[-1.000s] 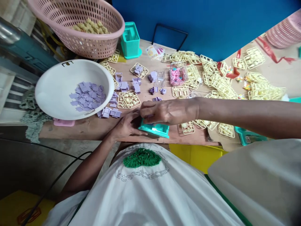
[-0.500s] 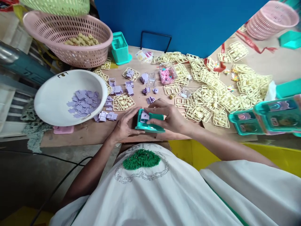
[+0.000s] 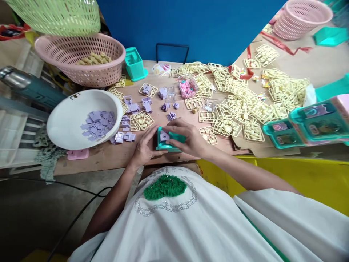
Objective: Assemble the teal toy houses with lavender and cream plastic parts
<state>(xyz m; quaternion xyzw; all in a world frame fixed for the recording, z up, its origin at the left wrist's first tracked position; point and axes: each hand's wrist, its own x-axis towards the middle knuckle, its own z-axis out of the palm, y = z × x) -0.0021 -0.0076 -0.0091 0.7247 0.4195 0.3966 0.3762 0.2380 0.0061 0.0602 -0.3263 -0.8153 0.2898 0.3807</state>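
Observation:
Both hands hold a small teal plastic tray (image 3: 167, 140) at the near edge of the wooden table (image 3: 109, 156). My left hand (image 3: 145, 147) grips its left side. My right hand (image 3: 188, 140) lies over its right half, fingers curled on the rim. A purple piece (image 3: 164, 136) sits inside the tray between the two hands. Loose purple pieces (image 3: 125, 137) lie just left of my hands, and a white bowl (image 3: 65, 123) further left holds several more.
A pink basket (image 3: 81, 58) with tan parts stands at the back left, a green basket (image 3: 54, 14) above it. Pale yellow part frames (image 3: 237, 105) cover the table's right. A teal box (image 3: 134, 64) and a clear tub of pink bits (image 3: 187, 87) stand behind. Teal-and-pink toy cases (image 3: 308, 125) lie at right.
My right arm has drawn back from across the view and now rests on the tray's right side. The purple piece now shows inside the tray. The view tilted up slightly.

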